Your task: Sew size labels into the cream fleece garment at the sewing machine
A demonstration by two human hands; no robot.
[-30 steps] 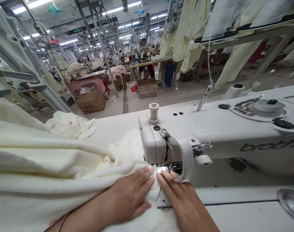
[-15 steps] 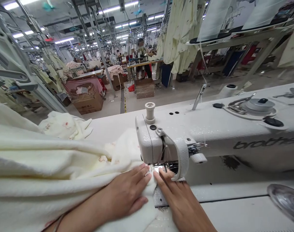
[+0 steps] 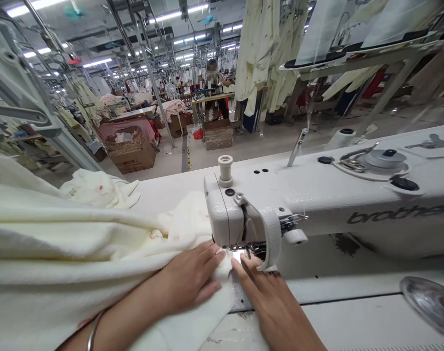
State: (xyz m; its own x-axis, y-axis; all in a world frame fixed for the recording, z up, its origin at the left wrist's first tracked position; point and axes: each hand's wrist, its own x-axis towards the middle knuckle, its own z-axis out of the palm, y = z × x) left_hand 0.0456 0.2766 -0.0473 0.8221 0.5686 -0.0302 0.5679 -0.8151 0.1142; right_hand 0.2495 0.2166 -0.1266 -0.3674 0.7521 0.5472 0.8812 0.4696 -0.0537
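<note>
A white sewing machine [image 3: 317, 200] stands across the table, its needle head at the centre. Cream fabric [image 3: 61, 253] is piled over the left side and runs under the needle. My left hand [image 3: 187, 280] lies flat on the fabric, fingers pointing at the presser foot. My right hand [image 3: 265, 297] presses flat on the fabric edge just right of the left hand, fingertips close to the needle.
A second cream bundle [image 3: 97, 187] lies at the table's far left. A metal disc [image 3: 430, 302] shows at the right edge. Beyond the table are cardboard boxes [image 3: 132, 153], hanging garments [image 3: 258, 48], a distant person [image 3: 212, 73] at a bench, and a metal frame [image 3: 31, 97] at left.
Both hands have slid slightly left and toward the needle with the fabric. The fabric edge near me has shifted left, baring more of the table under my right hand.
</note>
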